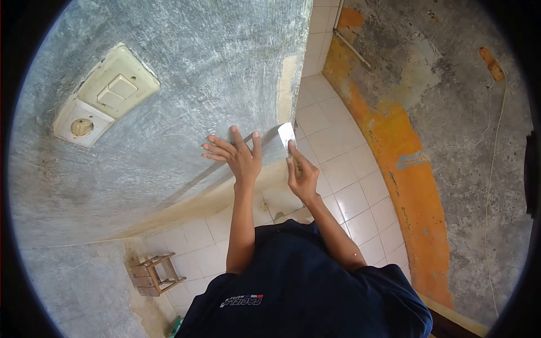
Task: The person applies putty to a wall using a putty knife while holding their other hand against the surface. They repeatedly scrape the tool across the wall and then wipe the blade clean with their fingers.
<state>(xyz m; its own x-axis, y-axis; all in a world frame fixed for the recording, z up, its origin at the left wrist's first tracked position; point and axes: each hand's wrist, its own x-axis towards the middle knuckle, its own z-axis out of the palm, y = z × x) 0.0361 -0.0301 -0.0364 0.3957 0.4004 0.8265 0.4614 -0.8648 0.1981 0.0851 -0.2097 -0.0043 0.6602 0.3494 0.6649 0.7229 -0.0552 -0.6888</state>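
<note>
Left hand (245, 163) spread against grey wall (197, 84). Right hand (304, 179) pinches putty knife (286, 134), right of left hand, blade at wall edge. Tilted blade corner could gouge plaster; pinch close to blade could slip, nicking fingertips. Pale strip (286, 84) beyond right hand.

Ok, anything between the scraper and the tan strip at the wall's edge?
Nothing visible. The scraper, in the right hand, has its blade right by the near end of the tan strip. The left hand is off to the left, out of that line.
</note>
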